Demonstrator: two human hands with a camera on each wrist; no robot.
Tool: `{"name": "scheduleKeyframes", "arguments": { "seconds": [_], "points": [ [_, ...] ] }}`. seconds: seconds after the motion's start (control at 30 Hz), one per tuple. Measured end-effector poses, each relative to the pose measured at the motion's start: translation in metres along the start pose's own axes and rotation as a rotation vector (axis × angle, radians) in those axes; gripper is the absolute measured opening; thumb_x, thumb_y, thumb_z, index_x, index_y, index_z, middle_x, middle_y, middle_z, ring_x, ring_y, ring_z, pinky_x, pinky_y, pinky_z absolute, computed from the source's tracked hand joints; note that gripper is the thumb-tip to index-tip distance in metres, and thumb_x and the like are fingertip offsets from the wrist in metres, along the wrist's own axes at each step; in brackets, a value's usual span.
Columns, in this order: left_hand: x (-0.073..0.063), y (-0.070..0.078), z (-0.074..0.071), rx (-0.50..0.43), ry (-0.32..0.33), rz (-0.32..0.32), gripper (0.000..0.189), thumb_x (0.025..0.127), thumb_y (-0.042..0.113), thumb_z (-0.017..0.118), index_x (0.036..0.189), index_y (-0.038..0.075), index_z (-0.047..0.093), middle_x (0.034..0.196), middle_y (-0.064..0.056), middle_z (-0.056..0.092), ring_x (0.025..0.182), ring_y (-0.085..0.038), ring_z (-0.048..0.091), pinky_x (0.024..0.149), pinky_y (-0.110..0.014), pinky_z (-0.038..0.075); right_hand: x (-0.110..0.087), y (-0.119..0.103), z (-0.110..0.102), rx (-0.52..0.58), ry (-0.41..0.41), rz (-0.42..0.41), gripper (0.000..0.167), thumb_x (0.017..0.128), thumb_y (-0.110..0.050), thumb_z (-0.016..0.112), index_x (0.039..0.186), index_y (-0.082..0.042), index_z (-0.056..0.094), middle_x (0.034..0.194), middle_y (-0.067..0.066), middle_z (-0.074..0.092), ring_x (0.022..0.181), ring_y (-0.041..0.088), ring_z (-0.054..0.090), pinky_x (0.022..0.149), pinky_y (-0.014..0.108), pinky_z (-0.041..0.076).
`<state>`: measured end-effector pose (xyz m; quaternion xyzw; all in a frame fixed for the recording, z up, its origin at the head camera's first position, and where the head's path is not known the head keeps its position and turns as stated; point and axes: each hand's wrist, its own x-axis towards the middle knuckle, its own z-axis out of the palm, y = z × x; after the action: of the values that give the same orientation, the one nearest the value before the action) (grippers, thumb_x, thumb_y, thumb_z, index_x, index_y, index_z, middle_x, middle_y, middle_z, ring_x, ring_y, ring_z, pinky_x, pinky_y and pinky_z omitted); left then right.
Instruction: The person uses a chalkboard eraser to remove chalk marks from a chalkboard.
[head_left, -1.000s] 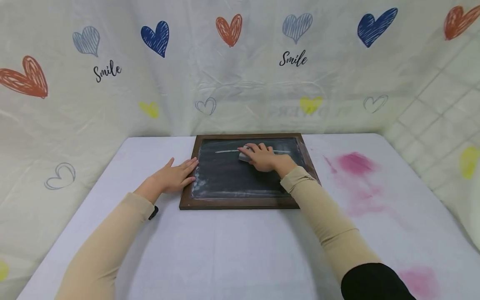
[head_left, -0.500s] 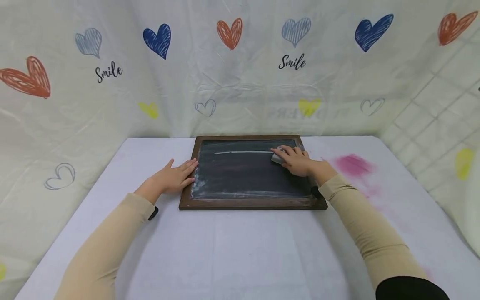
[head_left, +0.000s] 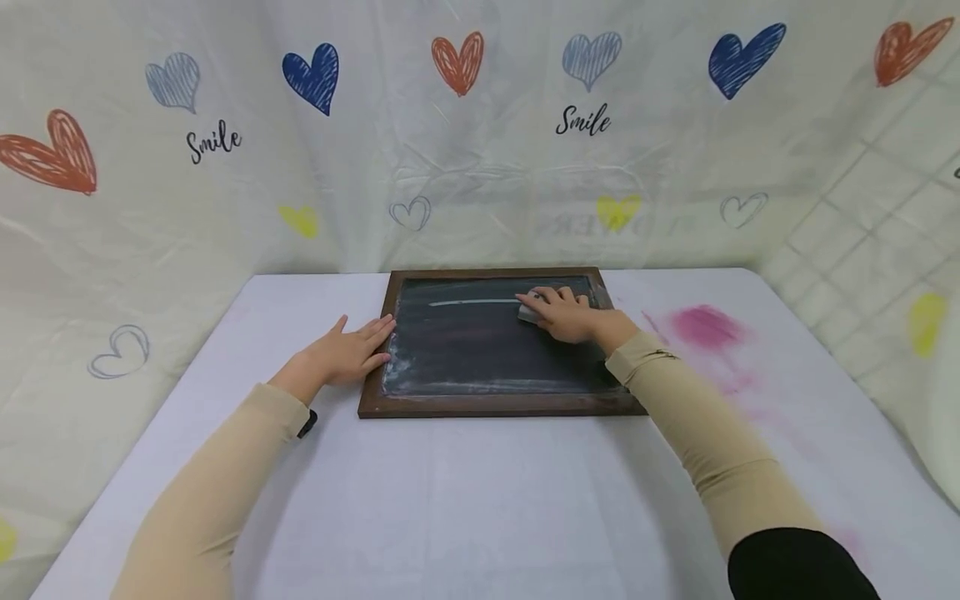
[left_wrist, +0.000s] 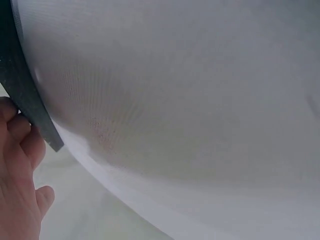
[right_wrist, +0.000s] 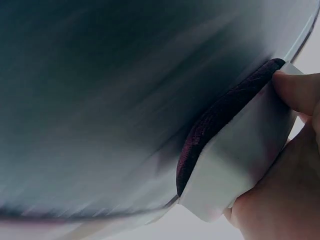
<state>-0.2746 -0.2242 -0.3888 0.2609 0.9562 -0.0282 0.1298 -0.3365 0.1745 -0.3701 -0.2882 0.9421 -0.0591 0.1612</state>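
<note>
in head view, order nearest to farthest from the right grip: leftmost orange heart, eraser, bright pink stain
1. Eraser: held in the right grip
2. Bright pink stain: right side of table
3. Leftmost orange heart: far left on backdrop

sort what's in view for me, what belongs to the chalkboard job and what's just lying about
Part of the job:
eraser, gripped by the right hand
chalkboard, with the left hand resting on its edge
pale line across the chalkboard

Just there:
pink marks on the table
heart-printed sheet behind
</note>
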Motion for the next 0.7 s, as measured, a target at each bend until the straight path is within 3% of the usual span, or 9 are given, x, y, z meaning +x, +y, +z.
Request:
{"name": "scheduleKeyframes", "arguments": {
  "seconds": [0.2,0.33,0.57,0.7],
  "points": [
    [0.002,0.000,0.002,-0.012,0.010,0.001,0.069,0.112,0.041,0.038,0.164,0.002,0.016,0.170,-0.016,0.014,0.154,-0.031,0.022,0.119,-0.067,0.004,0.029,-0.046,-0.002,-0.069,-0.072,-0.032,0.062,0.113,-0.020,0.039,0.167,-0.023,0.009,0.169,0.013,0.008,0.145,0.040,0.022,0.101,0.054,0.031],
    [0.002,0.003,0.011,-0.013,-0.025,0.014,0.070,0.112,0.043,0.036,0.164,0.002,0.014,0.170,-0.016,0.012,0.154,-0.031,0.021,0.119,-0.067,0.004,0.050,-0.082,0.009,-0.110,-0.111,-0.033,0.062,0.113,-0.022,0.036,0.167,-0.028,0.006,0.170,0.007,0.007,0.146,0.035,0.022,0.102,0.050,0.032],
    [0.000,0.005,0.007,-0.007,0.004,0.004,0.068,0.112,0.042,0.037,0.163,0.001,0.018,0.169,-0.016,0.016,0.153,-0.031,0.026,0.119,-0.067,0.007,0.074,-0.148,0.013,-0.099,-0.053,0.022,0.065,0.112,-0.018,0.039,0.167,-0.033,0.009,0.171,0.006,0.009,0.153,0.034,0.015,0.120,0.056,0.020],
    [-0.001,0.002,0.002,-0.002,0.007,-0.005,0.069,0.112,0.042,0.037,0.163,0.001,0.018,0.169,-0.016,0.016,0.153,-0.032,0.026,0.119,-0.067,0.006,0.074,-0.167,0.008,-0.131,-0.040,0.015,0.069,0.110,-0.016,0.044,0.167,-0.032,0.008,0.171,0.007,0.007,0.155,0.034,0.013,0.122,0.056,0.016]
  ]
}}
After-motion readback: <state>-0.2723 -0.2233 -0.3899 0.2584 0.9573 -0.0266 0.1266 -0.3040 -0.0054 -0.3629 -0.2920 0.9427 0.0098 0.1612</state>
